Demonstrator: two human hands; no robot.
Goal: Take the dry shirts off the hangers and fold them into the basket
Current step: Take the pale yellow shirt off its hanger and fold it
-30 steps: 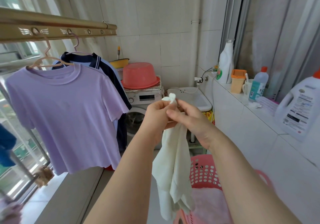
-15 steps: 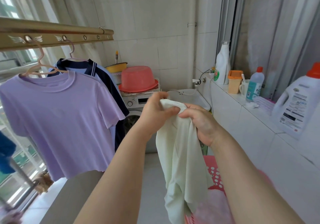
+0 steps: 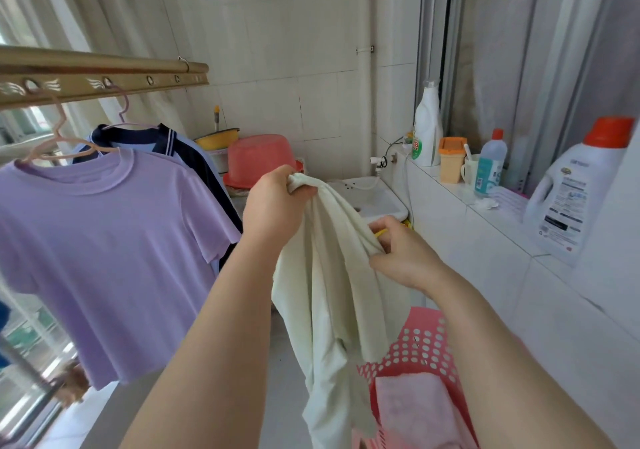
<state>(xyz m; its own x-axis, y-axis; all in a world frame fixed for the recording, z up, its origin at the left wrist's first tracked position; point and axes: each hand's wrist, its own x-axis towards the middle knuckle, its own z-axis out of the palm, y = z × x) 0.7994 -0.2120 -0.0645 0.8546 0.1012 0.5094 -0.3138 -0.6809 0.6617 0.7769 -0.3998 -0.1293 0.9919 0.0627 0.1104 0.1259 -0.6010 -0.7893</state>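
The left grip (image 3: 277,207) stays clenched on the bunched top of the cream shirt (image 3: 329,292). The right grip (image 3: 405,258), close beside it half a second ago, has slid down and to the right and now pinches the shirt's edge, so the cloth spreads between them. The shirt's lower end dangles in front of the pink basket (image 3: 426,341), which holds a folded pink cloth (image 3: 412,414). The purple shirt (image 3: 104,240) remains on its hanger. On the tiled tabletop (image 3: 460,202), the orange-capped detergent jug (image 3: 571,199) carries print too small to read, and the white bottle (image 3: 427,126) has a green badge whose writing is illegible
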